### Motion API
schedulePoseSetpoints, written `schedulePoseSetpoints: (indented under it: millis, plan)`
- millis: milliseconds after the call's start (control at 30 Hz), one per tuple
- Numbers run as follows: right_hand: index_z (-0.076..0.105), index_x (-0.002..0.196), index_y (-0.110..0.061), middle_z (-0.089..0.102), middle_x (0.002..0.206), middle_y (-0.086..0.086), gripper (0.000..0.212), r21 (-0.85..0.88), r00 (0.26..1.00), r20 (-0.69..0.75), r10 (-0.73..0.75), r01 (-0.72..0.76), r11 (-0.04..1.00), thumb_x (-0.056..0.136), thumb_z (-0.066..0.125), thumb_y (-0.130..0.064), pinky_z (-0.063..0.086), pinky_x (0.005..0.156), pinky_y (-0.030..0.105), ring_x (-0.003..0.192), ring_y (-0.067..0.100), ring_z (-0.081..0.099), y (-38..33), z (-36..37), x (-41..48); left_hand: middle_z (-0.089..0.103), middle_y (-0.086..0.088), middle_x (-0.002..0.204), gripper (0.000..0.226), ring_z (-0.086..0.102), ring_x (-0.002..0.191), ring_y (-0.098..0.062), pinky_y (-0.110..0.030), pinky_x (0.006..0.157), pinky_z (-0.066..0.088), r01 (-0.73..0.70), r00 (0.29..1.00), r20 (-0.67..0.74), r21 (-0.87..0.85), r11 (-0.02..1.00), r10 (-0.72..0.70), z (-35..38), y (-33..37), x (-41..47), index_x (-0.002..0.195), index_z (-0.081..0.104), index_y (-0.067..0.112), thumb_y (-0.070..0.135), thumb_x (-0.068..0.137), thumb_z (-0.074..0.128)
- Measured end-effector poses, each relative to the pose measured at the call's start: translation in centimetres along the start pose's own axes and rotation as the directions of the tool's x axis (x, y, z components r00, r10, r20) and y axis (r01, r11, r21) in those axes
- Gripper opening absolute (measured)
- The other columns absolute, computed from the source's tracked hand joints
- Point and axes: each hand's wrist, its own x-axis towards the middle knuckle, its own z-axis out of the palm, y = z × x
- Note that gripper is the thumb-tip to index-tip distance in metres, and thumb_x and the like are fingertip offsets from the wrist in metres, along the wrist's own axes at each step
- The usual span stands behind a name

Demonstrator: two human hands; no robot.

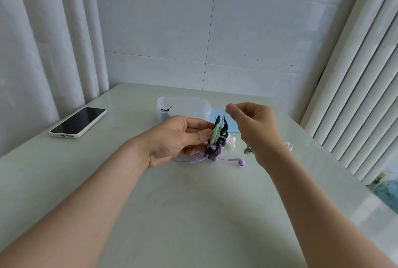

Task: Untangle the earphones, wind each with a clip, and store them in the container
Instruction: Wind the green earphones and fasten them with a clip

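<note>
My left hand [181, 138] grips a black claw clip [217, 140] upright above the table, with the green earphone's plug [216, 133] pressed against it by the thumb. My right hand [252, 125] pinches the thin green cable [225, 114] just above the clip. A green earbud [248, 150] hangs beside my right wrist. The purple earphones [237, 161] lie loose on the table beneath my hands. A white clip [230, 143] sits behind the black one. The clear plastic container [185, 106] stands at the back with something small and black inside.
A phone in a white case [78, 122] lies face up at the table's left. A light blue lid [228, 122] lies flat right of the container. Another white clip [288, 146] is near the right edge. Curtains hang on both sides.
</note>
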Motion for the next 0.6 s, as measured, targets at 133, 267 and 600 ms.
schedulePoseSetpoints:
  millis: [133,267,600]
  plan:
    - [0.079,0.088,-0.019,0.058,0.064,-0.004,0.018,-0.064,0.999,0.010,-0.053,0.054,0.997,0.098,0.071,-0.031,0.037,0.044,0.015,0.046,0.003,0.041,0.0,0.2,-0.1,0.075,-0.015,0.122,0.033,0.068,0.097,-0.018,-0.035,0.070,0.030,0.056,0.998,-0.008,0.066,0.996,-0.055,-0.5,-0.3,0.1,0.127,0.074,0.026,0.035,0.096,0.069]
    - [0.078,0.088,-0.003,0.038,0.048,-0.006,0.023,-0.094,0.999,0.030,0.014,-0.011,0.995,0.096,0.072,-0.024,0.029,0.040,0.016,0.041,0.008,0.029,0.7,-0.1,0.0,0.075,-0.016,0.121,0.035,0.070,0.100,-0.021,-0.038,0.083,0.036,-0.012,0.999,-0.044,-0.013,1.000,0.012,-0.3,-0.2,0.4,0.131,0.071,0.020,0.027,0.097,0.069]
    - [0.080,0.081,-0.009,0.060,0.065,0.005,0.019,-0.206,0.938,0.319,0.135,-0.070,0.976,0.092,0.074,-0.023,0.038,0.051,0.027,0.058,0.018,0.044,0.5,0.2,-0.5,0.080,-0.007,0.111,0.028,0.076,0.107,-0.023,-0.031,0.077,0.047,-0.109,0.916,-0.398,-0.129,0.986,0.049,-0.4,0.2,0.8,0.123,0.071,0.014,0.018,0.095,0.073]
